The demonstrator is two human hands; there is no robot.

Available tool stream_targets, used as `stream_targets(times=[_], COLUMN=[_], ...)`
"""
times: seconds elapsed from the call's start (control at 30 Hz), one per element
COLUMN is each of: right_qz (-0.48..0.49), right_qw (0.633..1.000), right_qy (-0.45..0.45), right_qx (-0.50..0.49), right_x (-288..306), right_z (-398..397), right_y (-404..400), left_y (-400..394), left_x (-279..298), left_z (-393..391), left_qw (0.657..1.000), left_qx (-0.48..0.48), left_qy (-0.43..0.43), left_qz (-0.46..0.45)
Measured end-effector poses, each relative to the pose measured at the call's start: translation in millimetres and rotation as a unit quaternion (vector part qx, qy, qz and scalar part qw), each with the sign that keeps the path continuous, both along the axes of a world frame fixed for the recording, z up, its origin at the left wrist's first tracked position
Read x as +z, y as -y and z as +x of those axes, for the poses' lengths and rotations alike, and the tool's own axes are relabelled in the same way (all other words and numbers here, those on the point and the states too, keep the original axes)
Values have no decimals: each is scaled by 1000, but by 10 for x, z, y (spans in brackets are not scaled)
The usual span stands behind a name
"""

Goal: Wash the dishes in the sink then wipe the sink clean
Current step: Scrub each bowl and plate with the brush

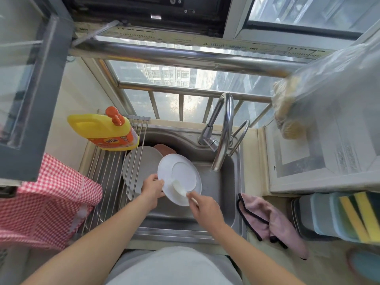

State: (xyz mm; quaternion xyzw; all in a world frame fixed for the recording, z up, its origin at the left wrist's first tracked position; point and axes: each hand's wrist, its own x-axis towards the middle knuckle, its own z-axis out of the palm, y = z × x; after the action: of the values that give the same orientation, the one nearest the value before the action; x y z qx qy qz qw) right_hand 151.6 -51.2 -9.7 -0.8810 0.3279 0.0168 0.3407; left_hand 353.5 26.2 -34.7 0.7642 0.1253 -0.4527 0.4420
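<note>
Over the steel sink point(224, 200) I hold a white plate point(181, 171) tilted, its underside facing me. My left hand point(152, 188) grips the plate's left rim. My right hand point(202, 206) pinches a pale white cloth or sponge point(178, 187) and presses it against the plate's lower part. Another white plate point(141, 161) and a reddish-brown dish point(164, 149) lie in the sink's left side, partly under the rack. The faucet point(223, 132) arches over the basin; no water stream is visible.
A roll-up drying rack point(107, 177) covers the sink's left side, with a yellow detergent bottle point(104, 130) lying on it. A red checked cloth point(45, 202) hangs at left. A pink rag point(271, 221) lies on the right counter beside a box of yellow sponges point(357, 217).
</note>
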Motion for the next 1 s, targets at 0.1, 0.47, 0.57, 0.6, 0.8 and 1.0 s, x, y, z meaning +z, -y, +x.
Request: stream_targets(times=[0.1, 0.47, 0.57, 0.6, 0.8, 1.0], right_qz=[-8, 11, 12, 14, 22, 39], right_qw=[1000, 998, 999, 999, 997, 996], right_qy=[6, 34, 28, 23, 37, 45], right_qx=[-1, -48, -39, -36, -57, -66], right_x=[45, 73, 89, 74, 157, 238], right_z=[245, 138, 47, -69, -50, -78], right_y=[-17, -102, -107, -114, -142, -57], left_y=[-11, -81, -97, -94, -40, -101], left_x=[18, 91, 161, 174, 263, 343], left_z=[-86, -151, -113, -84, -177, -227], left_qw=[1000, 998, 998, 999, 998, 998], left_qx=[-17, -26, -22, -9, -5, 18], left_qy=[6, 48, 47, 44, 59, 39], left_qz=[-4, -22, -21, -26, -16, -39])
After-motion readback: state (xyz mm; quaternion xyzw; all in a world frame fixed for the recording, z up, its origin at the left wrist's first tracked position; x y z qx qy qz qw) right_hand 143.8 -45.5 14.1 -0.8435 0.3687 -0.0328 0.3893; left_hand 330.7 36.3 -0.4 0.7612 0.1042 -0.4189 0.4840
